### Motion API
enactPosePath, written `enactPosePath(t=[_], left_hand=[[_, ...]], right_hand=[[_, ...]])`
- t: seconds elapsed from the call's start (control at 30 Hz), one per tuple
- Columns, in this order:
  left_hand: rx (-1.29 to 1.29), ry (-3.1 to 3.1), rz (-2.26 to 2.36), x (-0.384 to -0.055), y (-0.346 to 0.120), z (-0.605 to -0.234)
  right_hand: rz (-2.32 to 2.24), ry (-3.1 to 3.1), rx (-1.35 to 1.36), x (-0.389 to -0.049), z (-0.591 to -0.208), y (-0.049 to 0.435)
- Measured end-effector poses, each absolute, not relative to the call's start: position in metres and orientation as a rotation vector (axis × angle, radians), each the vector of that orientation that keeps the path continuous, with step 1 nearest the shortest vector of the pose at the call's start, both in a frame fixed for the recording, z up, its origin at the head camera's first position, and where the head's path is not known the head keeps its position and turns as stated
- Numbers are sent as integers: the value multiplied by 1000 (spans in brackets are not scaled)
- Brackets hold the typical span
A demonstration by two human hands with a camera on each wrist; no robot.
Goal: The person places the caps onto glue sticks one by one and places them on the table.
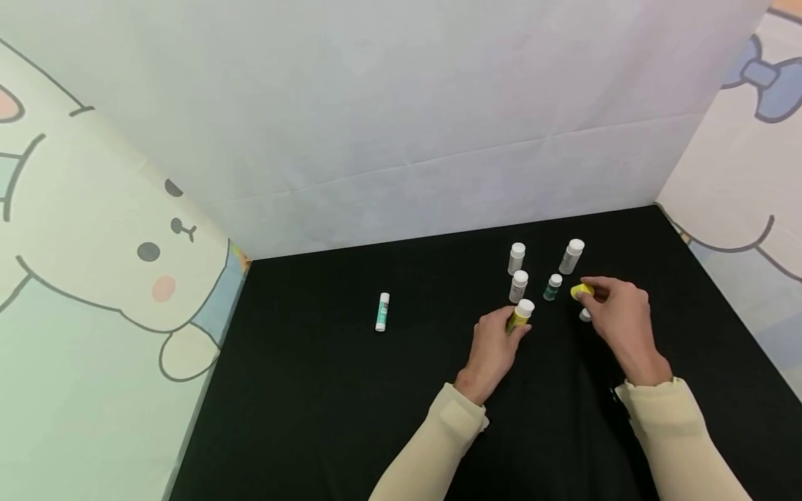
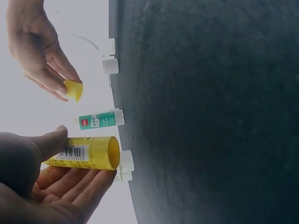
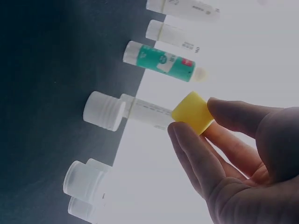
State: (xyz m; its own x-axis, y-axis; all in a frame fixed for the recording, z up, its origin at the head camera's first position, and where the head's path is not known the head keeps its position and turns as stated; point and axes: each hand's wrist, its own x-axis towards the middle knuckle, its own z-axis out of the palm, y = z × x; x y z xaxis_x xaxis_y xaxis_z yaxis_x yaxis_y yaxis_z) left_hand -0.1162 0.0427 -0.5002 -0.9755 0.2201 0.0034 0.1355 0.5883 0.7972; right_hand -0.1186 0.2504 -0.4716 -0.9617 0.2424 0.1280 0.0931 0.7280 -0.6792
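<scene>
My left hand (image 1: 491, 351) grips a yellow glue stick (image 2: 86, 152) between thumb and fingers, its hollow yellow end towards the black cloth. White shows at its upper end in the head view. A yellow cap (image 3: 193, 113) is pinched between the thumb and fingertips of my right hand (image 1: 620, 313), apart from the yellow tube. Between the two hands stands a green glue stick (image 3: 166, 63), uncapped, with its pale tip showing. Below my right hand, a loose white cap (image 3: 103, 111) sits on the cloth, partly hidden by the fingers in the head view.
White tubes stand behind the hands: one at the back right (image 1: 571, 256), another at the back left (image 1: 516, 259), and a third white tube (image 1: 519, 286) close to my left hand. Farther left is another green-and-white glue stick (image 1: 382, 312). Light walls border the black cloth (image 1: 301, 390).
</scene>
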Motion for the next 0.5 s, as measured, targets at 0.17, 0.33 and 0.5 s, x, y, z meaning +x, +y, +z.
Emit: enactPosePath(t=[0.17,0.33,0.5], left_hand=[[252,2699,1366,-114,38,-498],[209,2694,1405,-113,34,-499],[186,2695,1429,-112,30,-499]], right_hand=[[1060,-2723,-265,-113,-467,246],[1054,-2696,-223,-109,-464,240],[1051,-2692,-203,-108,-463,236]])
